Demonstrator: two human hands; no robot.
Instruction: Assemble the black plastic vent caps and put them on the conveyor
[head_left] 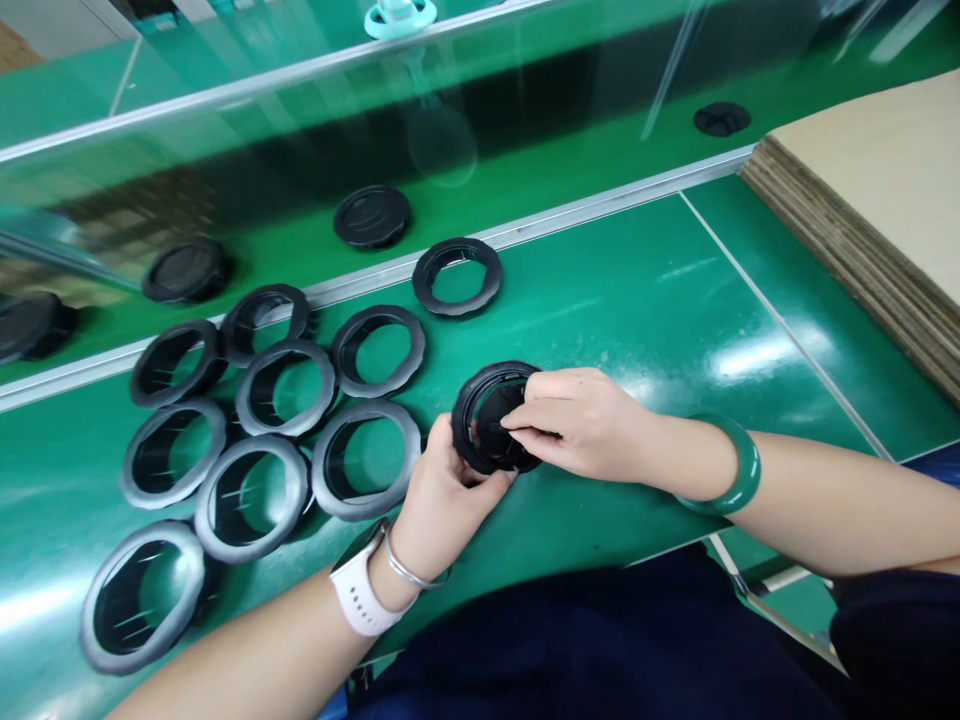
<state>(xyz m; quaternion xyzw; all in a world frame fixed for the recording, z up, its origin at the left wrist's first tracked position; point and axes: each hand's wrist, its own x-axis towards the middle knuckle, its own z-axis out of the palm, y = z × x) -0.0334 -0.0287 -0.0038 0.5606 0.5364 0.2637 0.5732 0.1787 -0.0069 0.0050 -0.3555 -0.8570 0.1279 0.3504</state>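
Note:
In front of me, a round black plastic ring part (472, 405) is tilted up off the green table, with a dark insert (496, 410) inside its opening. My left hand (450, 480) grips its lower left side, thumb and fingers around the rim. The fingers of my right hand (574, 420) are pinched together at the opening, on the dark insert. Whether they hold a separate small piece is hidden. To the left stand several black flanged rings (255, 497), close together. One more ring (420, 275) sits apart, near the metal strip.
Behind the metal strip (600, 205), several black round caps (373, 216) lie on a green surface before a clear panel. A stack of cardboard sheets (885, 170) occupies the right side. A teal round object (401, 18) stands beyond the panel.

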